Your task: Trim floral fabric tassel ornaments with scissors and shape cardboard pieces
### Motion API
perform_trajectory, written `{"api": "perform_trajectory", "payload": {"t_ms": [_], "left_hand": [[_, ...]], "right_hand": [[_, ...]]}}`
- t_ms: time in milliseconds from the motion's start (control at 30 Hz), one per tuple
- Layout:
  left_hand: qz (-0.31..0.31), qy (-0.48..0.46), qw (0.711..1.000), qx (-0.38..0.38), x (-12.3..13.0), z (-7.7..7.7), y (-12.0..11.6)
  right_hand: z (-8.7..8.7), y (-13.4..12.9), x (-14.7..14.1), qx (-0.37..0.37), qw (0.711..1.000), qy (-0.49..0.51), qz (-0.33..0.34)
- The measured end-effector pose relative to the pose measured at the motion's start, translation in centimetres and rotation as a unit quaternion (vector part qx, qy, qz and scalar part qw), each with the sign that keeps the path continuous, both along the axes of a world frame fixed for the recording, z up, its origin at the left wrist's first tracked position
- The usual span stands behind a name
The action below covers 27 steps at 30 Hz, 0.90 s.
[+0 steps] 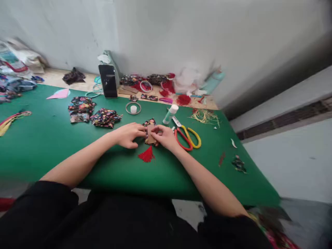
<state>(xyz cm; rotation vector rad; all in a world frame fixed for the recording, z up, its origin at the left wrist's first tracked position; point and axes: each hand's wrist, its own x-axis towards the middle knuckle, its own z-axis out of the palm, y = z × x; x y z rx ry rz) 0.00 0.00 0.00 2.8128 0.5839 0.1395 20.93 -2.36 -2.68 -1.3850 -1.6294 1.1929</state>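
Just below frame centre, a red tassel point(146, 154) fans toward the bottom edge. Above it, at centre, the brown card point(150, 139) lies lengthwise up the frame on floral fabric point(149, 121). The right hand point(166, 137) pinches the card; the left hand's point(129, 134) fingers spread loosely beside the fabric. Beyond, a grey ring point(127, 110) encircles a white cap point(133, 109).

Soft, diffuse light; faint shadows on the green tabletop point(52, 145); edges blurred and stretched
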Motion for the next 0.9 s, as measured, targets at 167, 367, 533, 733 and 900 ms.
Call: {"api": "perform_trajectory", "payload": {"t_ms": [167,367,533,733,900], "left_hand": [[-0.003,-0.002,1.0,0.003,0.08,0.01,0.04],[-0.006,-0.008,1.0,0.002,0.15,0.06,-0.03],[-0.005,-0.013,1.0,0.004,0.1,-0.08,0.05],[-0.01,-0.019,1.0,-0.003,0.08,-0.2,0.16],[-0.006,-0.018,1.0,-0.001,0.05,-0.21,0.15]], "right_hand": [[-0.36,0.1,0.51,-0.014,1.0,0.025,-0.003],[-0.29,-0.16,-0.04,-0.01,0.999,0.031,0.015],[-0.15,-0.32,0.03,-0.01,0.999,0.035,0.001],[-0.48,-0.41,-0.4,0.002,1.0,0.031,-0.001],[-0.59,-0.6,-0.28,-0.02,0.999,0.028,-0.015]]}}
